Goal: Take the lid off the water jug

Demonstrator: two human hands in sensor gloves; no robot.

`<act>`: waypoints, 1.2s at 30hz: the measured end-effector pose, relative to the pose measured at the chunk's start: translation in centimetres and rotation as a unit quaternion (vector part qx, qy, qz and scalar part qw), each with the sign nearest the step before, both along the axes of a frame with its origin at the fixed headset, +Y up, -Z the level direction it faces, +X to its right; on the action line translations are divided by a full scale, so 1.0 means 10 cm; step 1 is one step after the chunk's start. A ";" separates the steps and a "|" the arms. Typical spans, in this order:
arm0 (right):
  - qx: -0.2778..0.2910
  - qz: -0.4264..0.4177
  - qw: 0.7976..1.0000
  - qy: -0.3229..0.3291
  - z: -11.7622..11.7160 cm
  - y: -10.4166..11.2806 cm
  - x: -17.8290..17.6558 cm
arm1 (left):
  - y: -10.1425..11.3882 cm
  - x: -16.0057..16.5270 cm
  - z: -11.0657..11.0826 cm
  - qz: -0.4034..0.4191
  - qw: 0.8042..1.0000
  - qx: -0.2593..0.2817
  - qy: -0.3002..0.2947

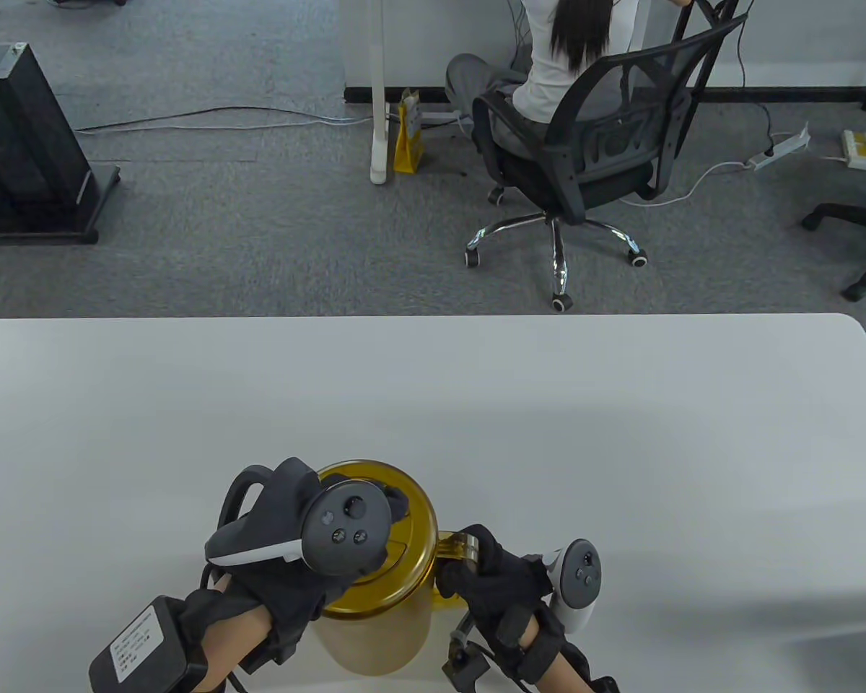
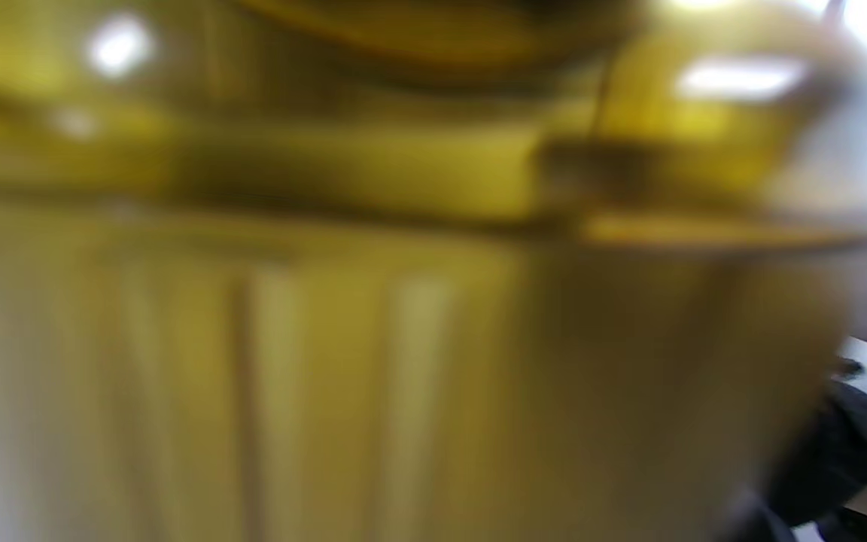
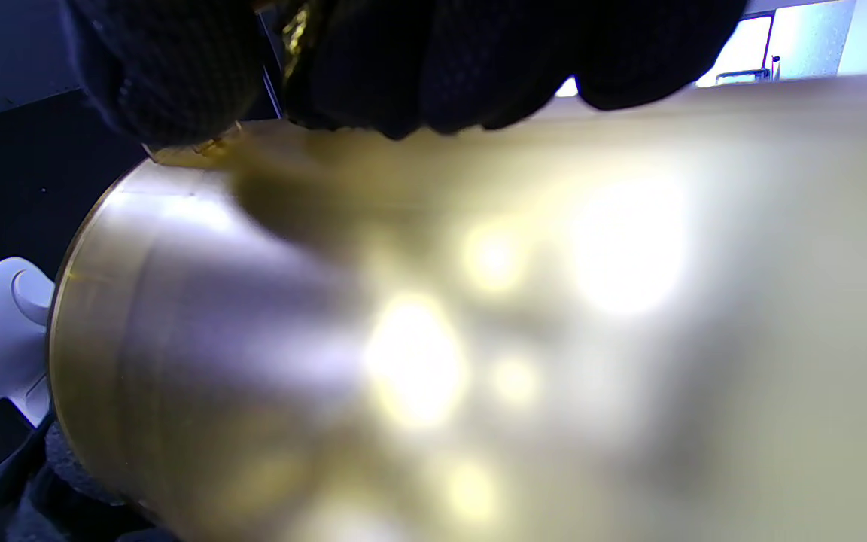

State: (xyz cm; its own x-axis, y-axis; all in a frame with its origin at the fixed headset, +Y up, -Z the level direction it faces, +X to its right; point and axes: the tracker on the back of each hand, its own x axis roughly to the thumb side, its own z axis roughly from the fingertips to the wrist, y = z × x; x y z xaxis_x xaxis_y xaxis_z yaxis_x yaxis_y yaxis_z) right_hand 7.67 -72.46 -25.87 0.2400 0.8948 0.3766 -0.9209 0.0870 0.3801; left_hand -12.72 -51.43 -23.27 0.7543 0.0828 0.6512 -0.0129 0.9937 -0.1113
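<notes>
Insp. note, my read off the feeds:

Water jug (image 1: 375, 635) stands upright at near edge of white table (image 1: 476, 404), amber lid (image 1: 411, 541) seated on top, not yet off. Jug's long axis vertical, so lid must come off straight up, toward table cam.

L hand (image 1: 296, 570) sits directly over lid, coming in from jug's left; fingers curl down onto lid, one fingertip showing past the tracker at far rim. I judge it gripping lid, but tracker hides most of contact, so how firm I can't say. L wrist cam is blurred amber, jug wall filling frame; no finger detail.

R hand (image 1: 491, 577) on jug's right side, fingers wrapped round amber handle (image 1: 453, 546) just beside lid rim. R wrist cam confirms gloved fingers closed on something amber above jug wall. Grip looks tight.

Key relation: lid lies under L palm, handle lateral in R. L hand is nearer the lid; R serves as anchor. Next move, as I judge it: L lifts or twists along vertical axis, R holds jug down
</notes>
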 end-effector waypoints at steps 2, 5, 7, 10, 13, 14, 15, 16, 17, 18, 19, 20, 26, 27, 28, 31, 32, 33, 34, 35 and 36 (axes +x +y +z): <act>0.000 0.000 1.000 -0.001 0.00 0.00 0.00 | -0.04 -0.09 -0.01 0.036 0.998 0.046 -0.039; 0.001 0.003 1.000 0.001 0.01 0.00 0.00 | -0.07 -0.14 -0.02 0.071 0.996 0.023 -0.049; 0.001 0.001 1.000 -0.005 0.01 0.00 0.00 | -0.06 -0.13 -0.02 0.058 0.996 0.031 -0.063; 0.001 0.002 1.000 -0.002 0.01 0.00 -0.01 | -0.04 -0.14 -0.03 0.059 0.995 0.034 -0.079; 0.001 0.002 1.000 -0.002 0.01 0.00 -0.01 | -0.01 -0.09 -0.02 0.032 0.995 0.043 -0.087; 0.001 0.002 1.000 -0.002 0.02 0.00 -0.01 | -0.01 -0.08 -0.02 0.025 0.995 0.044 -0.091; 0.001 0.002 1.000 -0.002 0.02 0.00 -0.01 | 0.00 -0.07 -0.03 0.019 0.995 0.042 -0.092; 0.000 0.003 1.000 -0.003 0.02 0.00 0.00 | 0.01 -0.07 -0.03 0.018 0.995 0.042 -0.093; 0.000 0.003 1.000 -0.004 0.02 0.00 0.00 | 0.02 -0.05 -0.04 0.017 0.995 0.043 -0.093; 0.000 0.003 1.000 -0.004 0.02 0.00 0.00 | 0.04 -0.05 -0.04 0.016 0.995 0.042 -0.093; -0.002 0.003 1.000 -0.005 0.02 0.00 0.00 | 0.09 -0.05 -0.03 0.020 0.995 0.046 -0.091; -0.002 0.003 1.000 -0.005 0.02 0.00 0.00 | 0.14 -0.05 -0.02 0.022 0.994 0.052 -0.091; 0.000 0.010 1.000 -0.004 0.03 0.01 -0.01 | 0.56 -0.08 0.07 0.023 0.996 0.070 -0.059; -0.001 0.008 1.000 -0.001 0.03 0.01 -0.01 | 0.63 -0.10 0.09 0.028 0.996 0.070 -0.055; -0.002 0.010 1.000 0.002 0.03 0.01 -0.02 | 0.71 -0.13 0.10 0.034 0.996 0.070 -0.050; -0.001 0.013 1.000 0.000 0.03 0.01 -0.01 | 0.87 -0.22 0.12 0.055 0.996 0.063 -0.037; -0.001 0.013 1.000 0.001 0.03 0.01 -0.01 | 0.93 -0.26 0.12 0.057 0.996 0.064 -0.029; -0.002 0.012 1.000 0.002 0.03 0.01 -0.01 | 0.99 -0.30 0.13 0.056 0.996 0.070 -0.020; -0.002 0.013 1.000 0.003 0.03 0.01 -0.01 | 1.02 -0.33 0.13 0.057 0.996 0.072 -0.013; -0.002 0.014 1.000 0.004 0.03 0.01 -0.01 | 1.06 -0.38 0.14 0.062 0.996 0.070 -0.001; -0.002 0.015 1.000 0.004 0.03 0.01 -0.01 | 1.09 -0.42 0.15 0.066 0.995 0.069 0.002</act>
State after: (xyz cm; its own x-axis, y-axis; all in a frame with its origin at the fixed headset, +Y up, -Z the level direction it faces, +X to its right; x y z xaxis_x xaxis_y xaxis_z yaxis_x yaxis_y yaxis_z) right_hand 7.55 -72.36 -25.57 0.2163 0.9028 0.3718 -0.9197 0.0606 0.3879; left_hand -16.91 -40.58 -21.79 0.7451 0.0913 0.6607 -0.1452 0.9890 0.0270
